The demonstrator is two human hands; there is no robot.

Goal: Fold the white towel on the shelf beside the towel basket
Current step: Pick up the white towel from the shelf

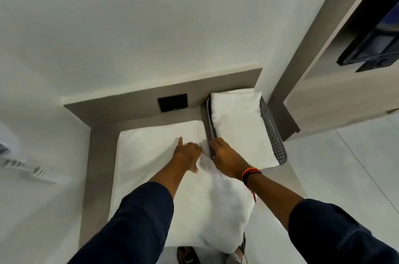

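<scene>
Sleeves of dark blue are seen nearest, and past them the white towel is spread on the grey shelf, its near right part bunched and hanging over the near edge. The left hand is pressed on the cloth, with forefinger and thumb stretched out and the other fingers curled. The right hand is laid at the right edge of the towel, just beside the towel basket; whether cloth is pinched there cannot be told. Farther right, another folded towel is kept in the basket. If the bunched part is pulled carelessly, the fold could be made crooked, or the towel dragged off the shelf.
</scene>
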